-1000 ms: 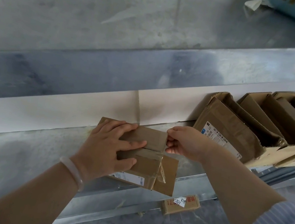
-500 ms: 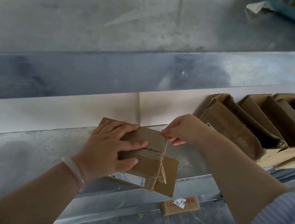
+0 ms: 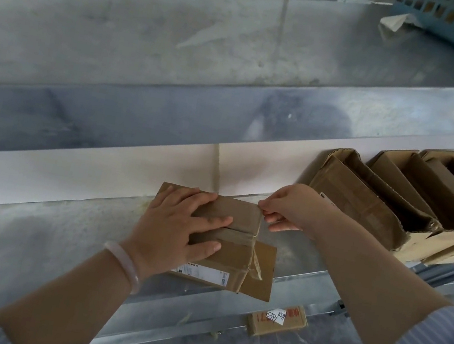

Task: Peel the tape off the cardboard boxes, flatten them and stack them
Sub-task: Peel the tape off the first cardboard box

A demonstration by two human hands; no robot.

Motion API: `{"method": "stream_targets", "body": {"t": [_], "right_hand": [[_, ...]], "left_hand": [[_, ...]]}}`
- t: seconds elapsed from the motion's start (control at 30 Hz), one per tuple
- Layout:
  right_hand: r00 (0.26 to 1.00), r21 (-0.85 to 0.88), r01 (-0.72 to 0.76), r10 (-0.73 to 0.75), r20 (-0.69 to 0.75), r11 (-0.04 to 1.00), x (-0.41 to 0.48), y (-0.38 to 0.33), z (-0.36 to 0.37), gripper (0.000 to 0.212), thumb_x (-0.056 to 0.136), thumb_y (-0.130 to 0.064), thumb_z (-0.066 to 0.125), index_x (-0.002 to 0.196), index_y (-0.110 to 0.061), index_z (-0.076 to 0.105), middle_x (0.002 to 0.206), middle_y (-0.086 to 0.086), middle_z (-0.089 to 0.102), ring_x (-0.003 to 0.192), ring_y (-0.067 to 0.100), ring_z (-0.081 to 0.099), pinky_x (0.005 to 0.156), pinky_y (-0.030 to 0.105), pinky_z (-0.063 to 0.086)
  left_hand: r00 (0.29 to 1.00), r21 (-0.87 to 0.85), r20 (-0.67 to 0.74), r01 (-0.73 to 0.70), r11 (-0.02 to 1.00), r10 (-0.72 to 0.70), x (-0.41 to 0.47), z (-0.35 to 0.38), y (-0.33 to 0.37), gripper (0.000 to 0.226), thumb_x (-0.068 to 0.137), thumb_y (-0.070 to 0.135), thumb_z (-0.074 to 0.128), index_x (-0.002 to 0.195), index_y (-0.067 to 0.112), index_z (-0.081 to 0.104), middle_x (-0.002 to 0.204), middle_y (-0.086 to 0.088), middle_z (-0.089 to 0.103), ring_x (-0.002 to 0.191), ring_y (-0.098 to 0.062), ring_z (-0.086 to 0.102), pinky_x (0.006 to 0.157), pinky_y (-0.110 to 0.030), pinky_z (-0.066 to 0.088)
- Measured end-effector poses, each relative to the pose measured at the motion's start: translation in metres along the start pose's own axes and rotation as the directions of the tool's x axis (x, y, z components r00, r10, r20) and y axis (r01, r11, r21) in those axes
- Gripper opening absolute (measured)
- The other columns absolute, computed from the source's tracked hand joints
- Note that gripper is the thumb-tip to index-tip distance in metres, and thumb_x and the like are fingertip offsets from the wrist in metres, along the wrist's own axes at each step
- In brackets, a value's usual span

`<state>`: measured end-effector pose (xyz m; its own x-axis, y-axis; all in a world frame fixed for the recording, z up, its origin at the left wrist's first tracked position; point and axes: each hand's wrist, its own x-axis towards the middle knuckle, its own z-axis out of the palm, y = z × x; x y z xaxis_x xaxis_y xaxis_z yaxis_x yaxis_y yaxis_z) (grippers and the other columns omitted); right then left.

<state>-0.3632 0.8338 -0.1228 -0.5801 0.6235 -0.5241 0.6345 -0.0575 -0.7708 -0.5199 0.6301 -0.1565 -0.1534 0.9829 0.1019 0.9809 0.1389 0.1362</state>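
1. The left hand (image 3: 179, 233) is the anchor. I'd say it should bear straight down so the carton cannot slide or tip as the strip is pulled. It lies flat, fingers spread and straight, pressing on the lid rather than gripping. The forearm comes in low from the near left, with a pale bracelet (image 3: 123, 262) at the wrist.
2. The small cardboard box (image 3: 232, 258) sits on the lower metal shelf (image 3: 59, 234) near the front lip. One side flap is folded out to the right and its top seam is not yet open.
3. The tape (image 3: 256, 262) runs along the box's right edge, with a loose crinkled tail hanging near the bottom corner. A low, slow pull back along the strip looks best. A steep jerk would likely tear the cardboard skin or snap the tape short.
4. The right hand (image 3: 294, 210) meets the box at its far right top corner. Thumb and fingertips are pinched together there, apparently on the tape's end, though the pinch is too small to be sure. The wrist is bent and the forearm reaches in from the near right.
5. Further right, well apart, several open cardboard boxes (image 3: 379, 203) lean in a row, waiting unflattened.
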Motion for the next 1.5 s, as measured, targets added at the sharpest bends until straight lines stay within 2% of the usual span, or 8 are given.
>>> {"method": "stream_targets", "body": {"t": [0.17, 0.4, 0.7, 0.87, 0.97, 1.1, 1.27, 1.5], "right_hand": [[1.000, 0.134, -0.027, 0.029, -0.010, 0.991, -0.003, -0.002, 0.006, 0.008, 0.092, -0.008, 0.064, 0.096, -0.003, 0.059, 0.081, 0.016, 0.053, 0.075, 0.022, 0.051, 0.075, 0.033, 0.058], [0.993, 0.203, 0.029, -0.004, -0.122, 0.979, 0.002, 0.013, 0.004, 0.024, 0.092, -0.016, 0.065, 0.104, 0.004, 0.065, 0.101, 0.025, 0.070, 0.097, 0.035, 0.069, 0.084, 0.046, 0.058], [1.000, 0.164, -0.015, 0.012, 0.016, 0.986, 0.010, 0.012, -0.009, 0.022, 0.096, -0.010, 0.056, 0.106, 0.008, 0.063, 0.106, 0.029, 0.068, 0.102, 0.039, 0.066, 0.087, 0.048, 0.057], [0.998, 0.082, 0.006, -0.011, 0.058, 0.997, 0.006, 0.004, -0.006, 0.020, 0.100, -0.008, 0.045, 0.096, 0.003, 0.061, 0.097, 0.026, 0.068, 0.092, 0.036, 0.068, 0.089, 0.047, 0.056], [0.997, 0.188, 0.020, -0.034, 0.075, 0.982, 0.004, 0.008, -0.003, 0.023, 0.103, -0.008, 0.039, 0.091, 0.001, 0.057, 0.083, 0.019, 0.061, 0.074, 0.028, 0.061, 0.088, 0.048, 0.055], [0.999, 0.334, 0.024, -0.034, 0.024, 0.942, -0.005, 0.023, -0.004, 0.020, 0.100, -0.016, 0.051, 0.104, 0.001, 0.061, 0.087, 0.015, 0.066, 0.080, 0.027, 0.066, 0.081, 0.046, 0.059], [0.981, 0.080, 0.099, -0.110, 0.158, 0.992, -0.030, 0.048, -0.017, 0.032, 0.079, -0.030, 0.079, 0.103, -0.016, 0.064, 0.092, 0.002, 0.074, 0.075, 0.014, 0.073, 0.061, 0.023, 0.058], [0.978, -0.103, 0.172, -0.157, 0.135, 0.980, -0.037, 0.052, -0.020, 0.007, 0.081, -0.016, 0.077, 0.085, -0.018, 0.072, 0.077, 0.000, 0.075, 0.071, 0.013, 0.073, 0.063, 0.023, 0.059]], "left_hand": [[0.999, -0.006, -0.002, 0.049, 0.999, -0.049, 0.001, 0.002, 0.007, 0.052, 0.085, 0.073, 0.022, 0.133, 0.060, 0.039, 0.151, 0.015, 0.033, 0.137, -0.018, 0.026, 0.115, -0.046, 0.019], [0.993, -0.014, -0.019, 0.119, 0.993, -0.120, 0.006, 0.007, 0.025, 0.059, 0.082, 0.076, 0.014, 0.136, 0.061, 0.032, 0.153, 0.016, 0.027, 0.140, -0.016, 0.018, 0.116, -0.046, 0.013], [0.984, -0.002, -0.061, 0.168, 0.986, -0.168, 0.008, 0.013, 0.040, 0.054, 0.085, 0.074, 0.024, 0.134, 0.059, 0.038, 0.149, 0.014, 0.036, 0.136, -0.018, 0.028, 0.115, -0.047, 0.018], [0.979, 0.001, -0.028, 0.201, 0.980, -0.201, 0.010, 0.011, 0.042, 0.055, 0.082, 0.077, 0.021, 0.133, 0.061, 0.036, 0.152, 0.016, 0.030, 0.138, -0.017, 0.024, 0.115, -0.042, 0.013], [0.975, 0.005, -0.013, 0.220, 0.975, -0.220, 0.011, 0.013, 0.043, 0.056, 0.082, 0.078, 0.017, 0.134, 0.064, 0.031, 0.153, 0.019, 0.025, 0.138, -0.015, 0.020, 0.116, -0.042, 0.013], [0.968, 0.010, -0.027, 0.251, 0.968, -0.251, 0.011, 0.014, 0.047, 0.056, 0.082, 0.078, 0.017, 0.133, 0.064, 0.033, 0.151, 0.018, 0.028, 0.136, -0.015, 0.021, 0.116, -0.041, 0.013], [0.960, -0.013, -0.035, 0.277, 0.961, -0.277, 0.014, 0.013, 0.050, 0.056, 0.080, 0.078, 0.020, 0.132, 0.063, 0.037, 0.150, 0.019, 0.030, 0.137, -0.015, 0.023, 0.116, -0.041, 0.014], [0.960, -0.048, -0.056, 0.273, 0.961, -0.276, 0.013, 0.015, 0.048, 0.053, 0.081, 0.078, 0.024, 0.129, 0.064, 0.040, 0.148, 0.019, 0.032, 0.135, -0.014, 0.022, 0.115, -0.039, 0.015]]}}
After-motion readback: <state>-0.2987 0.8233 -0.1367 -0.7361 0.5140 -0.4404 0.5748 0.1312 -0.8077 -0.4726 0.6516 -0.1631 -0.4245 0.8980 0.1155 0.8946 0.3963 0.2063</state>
